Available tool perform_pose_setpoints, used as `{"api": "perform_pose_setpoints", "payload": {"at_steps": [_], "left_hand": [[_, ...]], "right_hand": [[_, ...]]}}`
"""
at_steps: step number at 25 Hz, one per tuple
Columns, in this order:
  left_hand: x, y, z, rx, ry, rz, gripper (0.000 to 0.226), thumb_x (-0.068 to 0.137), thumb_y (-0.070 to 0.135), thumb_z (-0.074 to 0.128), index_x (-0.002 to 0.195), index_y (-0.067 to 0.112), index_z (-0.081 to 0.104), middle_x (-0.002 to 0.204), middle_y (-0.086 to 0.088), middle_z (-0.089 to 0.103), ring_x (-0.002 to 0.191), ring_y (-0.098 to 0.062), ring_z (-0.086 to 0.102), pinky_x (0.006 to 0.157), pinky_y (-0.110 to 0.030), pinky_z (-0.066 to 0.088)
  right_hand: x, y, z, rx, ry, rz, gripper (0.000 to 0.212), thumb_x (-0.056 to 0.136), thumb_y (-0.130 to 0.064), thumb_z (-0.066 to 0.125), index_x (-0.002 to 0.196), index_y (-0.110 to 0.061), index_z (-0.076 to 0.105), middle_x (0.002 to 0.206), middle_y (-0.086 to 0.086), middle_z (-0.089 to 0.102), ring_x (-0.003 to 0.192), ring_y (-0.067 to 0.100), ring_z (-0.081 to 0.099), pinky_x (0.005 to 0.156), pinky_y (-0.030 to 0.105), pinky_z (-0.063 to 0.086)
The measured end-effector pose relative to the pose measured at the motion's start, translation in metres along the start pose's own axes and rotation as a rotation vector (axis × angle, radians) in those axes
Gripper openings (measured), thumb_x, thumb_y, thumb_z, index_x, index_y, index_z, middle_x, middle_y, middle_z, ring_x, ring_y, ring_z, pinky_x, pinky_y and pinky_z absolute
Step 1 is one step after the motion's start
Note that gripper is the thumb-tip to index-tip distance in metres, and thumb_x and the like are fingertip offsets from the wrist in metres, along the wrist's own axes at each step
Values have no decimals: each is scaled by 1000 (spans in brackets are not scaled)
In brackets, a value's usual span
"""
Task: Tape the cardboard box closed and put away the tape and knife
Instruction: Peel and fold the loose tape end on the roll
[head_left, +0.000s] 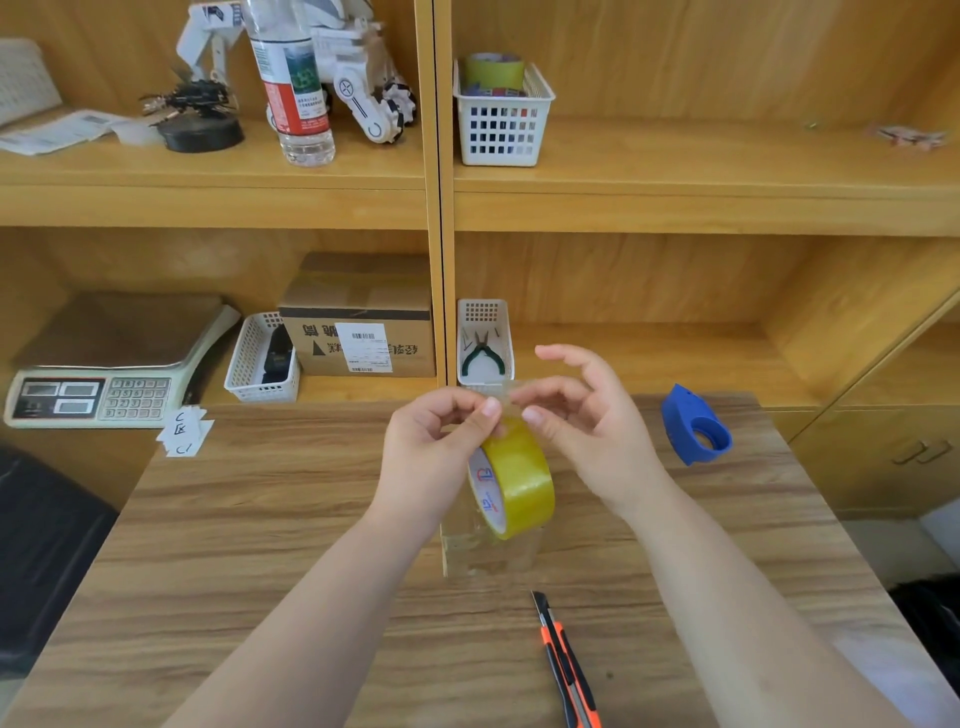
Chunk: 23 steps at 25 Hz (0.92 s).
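A yellow tape roll (514, 480) hangs above the middle of the wooden table (260, 545). My left hand (441, 447) grips the roll's top edge. My right hand (587, 421) pinches the clear loose end of the tape just above the roll, its other fingers spread. An orange and black utility knife (566, 665) lies on the table near the front, right of centre. A cardboard box (363, 322) with a white label stands on the lower shelf behind the table, left of the shelf divider. A clear strip hangs below the roll.
A blue tape dispenser (696, 428) lies on the table's right side. On the lower shelf are a weighing scale (104, 374), a white basket (262, 361) and a small bin with pliers (483, 348). The upper shelf holds a bottle (293, 83) and a basket with tape (501, 111).
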<state>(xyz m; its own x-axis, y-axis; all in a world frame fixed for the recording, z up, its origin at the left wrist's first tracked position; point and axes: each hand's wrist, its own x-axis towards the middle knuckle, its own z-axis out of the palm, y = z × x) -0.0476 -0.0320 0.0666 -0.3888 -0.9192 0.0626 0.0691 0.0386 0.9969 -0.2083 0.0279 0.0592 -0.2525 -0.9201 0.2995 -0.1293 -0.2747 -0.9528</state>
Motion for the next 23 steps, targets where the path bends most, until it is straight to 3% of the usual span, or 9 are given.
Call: {"api": "perform_pose_setpoints", "payload": {"at_steps": [3, 5, 8, 11, 14, 17, 20, 23], "left_hand": [[1, 3, 1, -3, 9, 2, 14, 89, 12, 68, 76, 8, 71, 66, -1, 72, 69, -12, 65, 67, -17, 54], [2, 5, 2, -7, 24, -15, 15, 89, 13, 68, 75, 8, 72, 68, -6, 71, 69, -14, 64, 67, -19, 54], [3, 8, 6, -43, 69, -48, 17, 88, 14, 69, 74, 6, 72, 69, -10, 69, 67, -14, 64, 66, -19, 54], [4, 12, 8, -13, 59, -14, 19, 89, 12, 68, 72, 6, 73, 66, -7, 70, 66, -12, 64, 65, -17, 53], [3, 13, 8, 19, 23, 19, 19, 89, 11, 68, 71, 7, 72, 66, -5, 71, 68, -12, 65, 70, -22, 54], [0, 15, 6, 36, 2, 31, 19, 89, 12, 68, 72, 4, 71, 65, -1, 71, 67, -11, 65, 68, -20, 54], [0, 12, 2, 78, 4, 47, 17, 88, 16, 70, 73, 7, 73, 68, -2, 72, 68, -15, 63, 69, -29, 55], [-3, 10, 0, 114, 18, 74, 11, 85, 17, 74, 75, 12, 75, 73, -6, 74, 67, -11, 61, 67, -26, 52]], "right_hand": [[-10, 6, 7, 115, 40, -4, 49, 87, -15, 65, 128, -23, 39, 105, 16, 71, 106, 25, 66, 97, 40, 50], [-13, 8, 13, 134, 66, -43, 44, 89, -10, 61, 124, -23, 40, 103, 18, 71, 103, 26, 66, 95, 40, 50], [-13, 6, 15, 115, 90, -134, 31, 88, 1, 59, 110, -21, 52, 97, 14, 72, 97, 29, 69, 88, 40, 54], [-7, 5, 13, 3, 117, -189, 29, 84, 8, 59, 91, -17, 71, 92, -4, 73, 91, 17, 69, 83, 27, 53], [-3, 1, 12, 31, 113, -147, 25, 83, 9, 64, 94, -11, 75, 94, 0, 76, 91, 17, 71, 83, 27, 54], [-2, 0, 7, 5, 108, -142, 30, 79, -1, 72, 102, -21, 76, 97, 1, 76, 91, 23, 71, 87, 38, 56], [1, 1, 3, -51, 103, -109, 28, 75, -9, 75, 97, -27, 77, 97, 0, 76, 89, 28, 72, 88, 53, 55], [2, 0, 2, -115, 102, -84, 30, 76, -7, 76, 96, -30, 77, 97, -5, 75, 90, 25, 72, 88, 53, 55]]}}
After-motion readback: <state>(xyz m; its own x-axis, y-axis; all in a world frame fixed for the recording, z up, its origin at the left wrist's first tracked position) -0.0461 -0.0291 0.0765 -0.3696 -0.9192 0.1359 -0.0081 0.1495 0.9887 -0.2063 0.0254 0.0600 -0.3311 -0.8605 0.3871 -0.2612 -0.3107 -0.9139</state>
